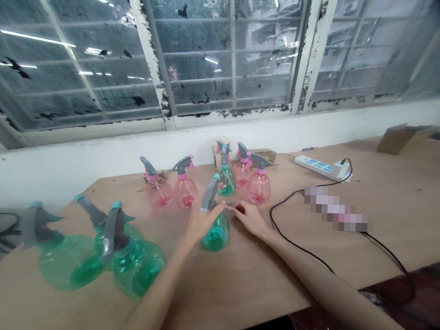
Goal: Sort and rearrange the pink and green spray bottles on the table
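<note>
My left hand (200,223) rests against a green spray bottle (217,230) with a grey trigger head, its fingers curled over the bottle's shoulder. My right hand (250,218) lies just to the right of that bottle with its fingers stretched toward it over a small dark red spot on the table. Behind them stand several pink spray bottles (258,185) and another green one (226,178). Near my left forearm stand three bigger green bottles (137,261), blurred.
The wooden table (346,265) runs under a window with peeling white frames. A white power strip (323,167) lies at the back right, with a black cable (296,244) looping toward the front edge. A cardboard box (405,135) sits far right. A pixelated patch covers something right of the hands.
</note>
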### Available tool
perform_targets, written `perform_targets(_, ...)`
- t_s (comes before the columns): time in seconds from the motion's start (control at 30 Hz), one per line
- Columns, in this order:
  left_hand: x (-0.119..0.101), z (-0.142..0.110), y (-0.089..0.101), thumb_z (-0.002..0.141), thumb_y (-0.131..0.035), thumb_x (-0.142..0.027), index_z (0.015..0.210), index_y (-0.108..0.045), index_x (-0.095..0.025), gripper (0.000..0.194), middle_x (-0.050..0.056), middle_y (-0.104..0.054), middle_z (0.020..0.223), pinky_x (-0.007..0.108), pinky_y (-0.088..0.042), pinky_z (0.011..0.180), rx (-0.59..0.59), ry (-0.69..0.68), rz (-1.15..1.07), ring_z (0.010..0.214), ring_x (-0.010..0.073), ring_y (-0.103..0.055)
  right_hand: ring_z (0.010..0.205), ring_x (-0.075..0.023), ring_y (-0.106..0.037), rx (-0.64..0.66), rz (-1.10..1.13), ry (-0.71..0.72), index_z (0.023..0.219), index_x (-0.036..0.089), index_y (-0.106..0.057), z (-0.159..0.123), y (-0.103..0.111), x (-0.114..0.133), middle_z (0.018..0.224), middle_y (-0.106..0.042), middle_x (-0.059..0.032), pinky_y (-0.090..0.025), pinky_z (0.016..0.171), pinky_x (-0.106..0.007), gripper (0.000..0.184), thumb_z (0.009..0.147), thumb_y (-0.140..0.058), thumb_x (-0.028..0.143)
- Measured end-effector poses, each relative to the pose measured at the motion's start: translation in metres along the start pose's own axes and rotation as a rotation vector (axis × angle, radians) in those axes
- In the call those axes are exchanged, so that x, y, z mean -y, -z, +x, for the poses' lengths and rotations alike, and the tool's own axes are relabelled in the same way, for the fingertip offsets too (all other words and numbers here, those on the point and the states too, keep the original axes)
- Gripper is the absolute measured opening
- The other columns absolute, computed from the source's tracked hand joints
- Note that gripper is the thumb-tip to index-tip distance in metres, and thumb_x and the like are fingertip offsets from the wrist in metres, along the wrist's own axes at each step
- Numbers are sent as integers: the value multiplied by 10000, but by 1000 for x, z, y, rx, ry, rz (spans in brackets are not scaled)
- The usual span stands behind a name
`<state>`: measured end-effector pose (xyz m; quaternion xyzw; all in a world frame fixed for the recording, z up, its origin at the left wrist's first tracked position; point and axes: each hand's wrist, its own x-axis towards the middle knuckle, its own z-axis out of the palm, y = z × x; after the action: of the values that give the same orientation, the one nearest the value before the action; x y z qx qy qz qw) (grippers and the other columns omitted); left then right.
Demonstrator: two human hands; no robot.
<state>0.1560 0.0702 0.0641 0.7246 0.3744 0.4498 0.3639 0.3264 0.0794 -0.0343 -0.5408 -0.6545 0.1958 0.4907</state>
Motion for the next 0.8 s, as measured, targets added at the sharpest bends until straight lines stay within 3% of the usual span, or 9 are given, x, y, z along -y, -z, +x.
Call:
perform_targets(0.13,-4,-6,4,764,-593,-360,1123,-635,-209,391,23,-697,762,345,-528,767,46,38,-11,758,213,-680,670,-171,-556,9,-9,9,720,194,-570,1,0,-2,712,-630,-23,-434,647,-297,295,872,-524,443)
perform_targets(0.43,-8,-6,6,784,-585,-305,1077,-650,-245,306,9,-718,775,344,-526,774,92,-20,-12,753,209,-692,673,-171,-549,26,-8,4,716,190,-570,2,1,-5,710,-620,-21,-417,662,-297,308,872,-533,453)
perform_targets(0.57,-12,-6,4,778,-580,-313,990,-654,-214,246,12,-714,790,315,-539,720,63,-18,-29,674,182,-685,677,-171,-552,28,0,0,726,186,-573,1,1,-5,724,-629,-25,-417,665,-295,305,872,-536,451)
perform_targets(0.8,-15,-6,0,784,-579,-335,768,-640,-191,157,-29,-652,566,240,-508,627,-34,-24,120,574,141,-650,679,-164,-554,28,6,8,737,180,-576,1,0,-7,726,-630,-24,-406,653,-280,287,877,-540,428)
